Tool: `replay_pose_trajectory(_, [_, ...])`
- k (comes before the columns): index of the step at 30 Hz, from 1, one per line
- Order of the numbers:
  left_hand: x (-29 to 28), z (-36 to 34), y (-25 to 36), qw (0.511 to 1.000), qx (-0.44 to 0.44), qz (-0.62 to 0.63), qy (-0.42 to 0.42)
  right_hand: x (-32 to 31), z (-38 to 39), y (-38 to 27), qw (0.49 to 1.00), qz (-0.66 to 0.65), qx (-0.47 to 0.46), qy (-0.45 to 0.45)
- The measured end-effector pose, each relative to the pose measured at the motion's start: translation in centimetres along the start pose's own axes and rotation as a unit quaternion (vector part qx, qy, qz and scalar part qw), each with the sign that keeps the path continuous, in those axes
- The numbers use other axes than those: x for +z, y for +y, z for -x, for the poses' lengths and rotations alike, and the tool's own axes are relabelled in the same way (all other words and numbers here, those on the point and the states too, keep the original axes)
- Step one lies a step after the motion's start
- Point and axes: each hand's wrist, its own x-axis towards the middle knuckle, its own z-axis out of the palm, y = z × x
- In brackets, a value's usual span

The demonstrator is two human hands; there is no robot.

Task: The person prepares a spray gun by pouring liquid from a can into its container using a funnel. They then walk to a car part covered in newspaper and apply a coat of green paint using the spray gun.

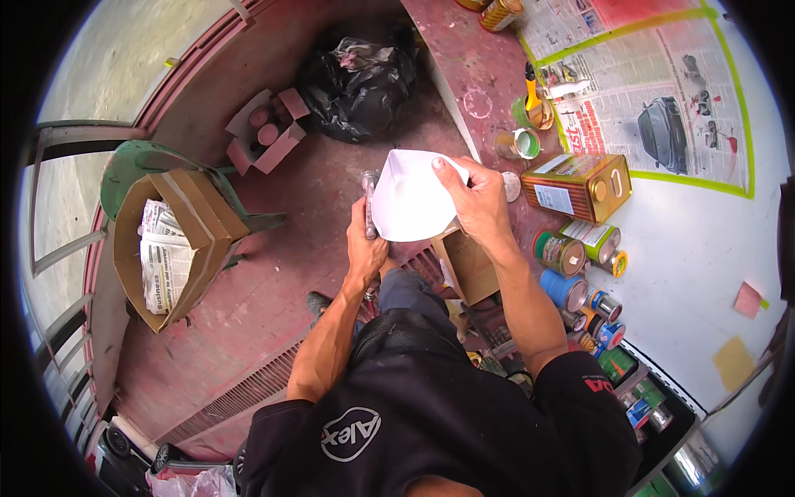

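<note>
A white paper cone (418, 199), wide and open toward me, is in front of my body. My right hand (482, 199) pinches its right rim, thumb lying inside over the white paper. Close against the cone's left side, my left hand (364, 247) is closed round a slim, greyish, shiny object (369, 189) that stands upright; part of it is hidden by the fingers and the paper, and its exact kind cannot be told. Below the cone, partly behind my right forearm, is a cardboard box (469, 269).
Paint tins (559, 254), a gold metal can (577, 187) and a brush (532, 89) crowd the bench at right. A green chair (132, 161) holds a carton (217, 224) of newspaper. A black rubbish bag (352, 95) and a pink box (288, 137) are on the floor ahead.
</note>
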Motion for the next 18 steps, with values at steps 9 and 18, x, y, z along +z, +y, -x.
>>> replay_pose_trajectory(9, [0.4,0.0,0.8,0.999,-0.010,-0.020,0.027,-0.3,1.1,-2.8,0.997,-0.024,0.063,0.025])
replay_pose_trajectory(18, [1.1,0.0,0.6,0.999,-0.005,-0.007,0.040,-0.5,1.8,-2.2,0.996,-0.040,0.072,0.042])
